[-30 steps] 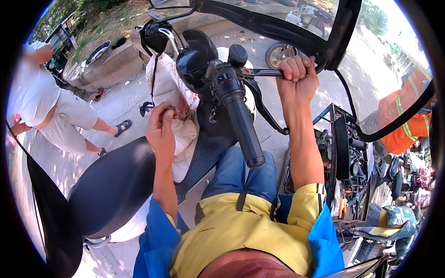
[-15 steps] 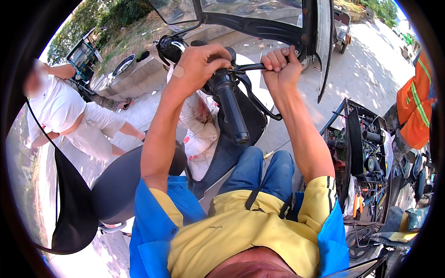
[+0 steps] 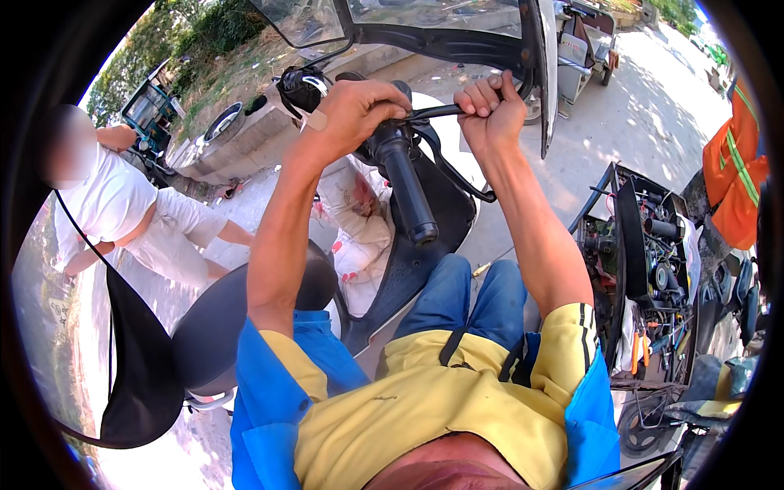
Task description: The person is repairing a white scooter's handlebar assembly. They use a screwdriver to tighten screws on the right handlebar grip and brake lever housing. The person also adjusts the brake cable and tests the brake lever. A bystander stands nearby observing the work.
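Over the inner end of a scooter's black handlebar grip (image 3: 406, 192), my left hand (image 3: 356, 114) has its thumb and fingers pinched together. Whatever they hold, if anything, is hidden. My right hand (image 3: 492, 114) is closed round the outer end of a thin black rod or cable (image 3: 438, 111), which runs across from the handlebar beside my left fingertips. I cannot tell which of the two it is. Below it, a black brake lever (image 3: 467, 186) curves away from the grip, untouched by either hand. A tan patch (image 3: 316, 122) sticks to my left wrist.
A windshield frame (image 3: 441, 39) rises beyond my hands. Printed sacks (image 3: 357, 208) lie on the footboard, with the black seat (image 3: 245, 314) at left. A person in white (image 3: 110, 192) stands farther left. An open toolbox (image 3: 653, 278) and orange garment (image 3: 732, 175) are at right.
Both hands keep their hold at the handlebar, with my right hand shifted slightly up and left. The view has moved a little, showing more of the parked cart at the far right.
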`<move>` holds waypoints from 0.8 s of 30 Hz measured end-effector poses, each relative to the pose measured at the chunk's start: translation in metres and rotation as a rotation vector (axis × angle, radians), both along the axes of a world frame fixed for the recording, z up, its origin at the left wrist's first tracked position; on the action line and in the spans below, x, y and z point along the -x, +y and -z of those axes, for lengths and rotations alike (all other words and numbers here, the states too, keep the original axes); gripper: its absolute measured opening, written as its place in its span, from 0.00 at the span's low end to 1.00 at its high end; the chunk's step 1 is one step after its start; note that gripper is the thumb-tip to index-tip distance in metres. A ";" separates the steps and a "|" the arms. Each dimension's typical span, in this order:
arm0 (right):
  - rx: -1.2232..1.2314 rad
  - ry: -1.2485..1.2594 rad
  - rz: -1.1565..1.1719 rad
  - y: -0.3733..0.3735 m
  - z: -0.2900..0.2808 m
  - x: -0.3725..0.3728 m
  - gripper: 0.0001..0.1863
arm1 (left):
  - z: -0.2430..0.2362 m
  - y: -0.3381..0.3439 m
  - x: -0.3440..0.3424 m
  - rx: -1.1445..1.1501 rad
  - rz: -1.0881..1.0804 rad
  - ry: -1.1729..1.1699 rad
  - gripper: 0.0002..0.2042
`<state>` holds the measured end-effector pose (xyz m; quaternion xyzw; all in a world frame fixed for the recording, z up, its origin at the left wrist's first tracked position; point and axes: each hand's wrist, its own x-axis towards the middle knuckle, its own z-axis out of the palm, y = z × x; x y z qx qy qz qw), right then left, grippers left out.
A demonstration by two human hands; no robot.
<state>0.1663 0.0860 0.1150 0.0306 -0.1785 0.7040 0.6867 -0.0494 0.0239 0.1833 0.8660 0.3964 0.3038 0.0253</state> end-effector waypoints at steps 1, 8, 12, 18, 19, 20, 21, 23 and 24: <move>0.003 0.052 -0.053 0.002 0.002 -0.001 0.21 | 0.001 0.000 0.001 -0.003 -0.006 -0.003 0.07; -0.083 0.069 -0.087 0.007 0.010 -0.003 0.20 | 0.010 0.005 0.002 0.042 0.111 -0.185 0.05; -0.106 0.050 -0.073 -0.002 0.013 0.000 0.21 | 0.014 0.003 0.002 0.140 0.073 -0.289 0.05; -0.107 0.082 -0.112 0.003 0.013 0.000 0.20 | 0.021 0.000 -0.001 0.217 -0.004 -0.378 0.06; -0.104 0.081 -0.108 0.004 0.016 -0.001 0.20 | 0.021 0.000 0.000 0.233 -0.010 -0.396 0.06; -0.101 0.076 -0.105 0.003 0.017 -0.002 0.20 | 0.021 0.000 0.000 0.229 0.010 -0.391 0.07; -0.099 0.072 -0.102 0.002 0.017 -0.002 0.20 | 0.020 0.000 0.001 0.224 0.030 -0.386 0.07; -0.095 0.069 -0.107 0.003 0.017 -0.002 0.20 | 0.020 -0.001 0.002 0.236 0.047 -0.393 0.08; -0.093 0.069 -0.109 0.003 0.016 -0.002 0.20 | 0.021 -0.001 0.003 0.252 0.043 -0.406 0.08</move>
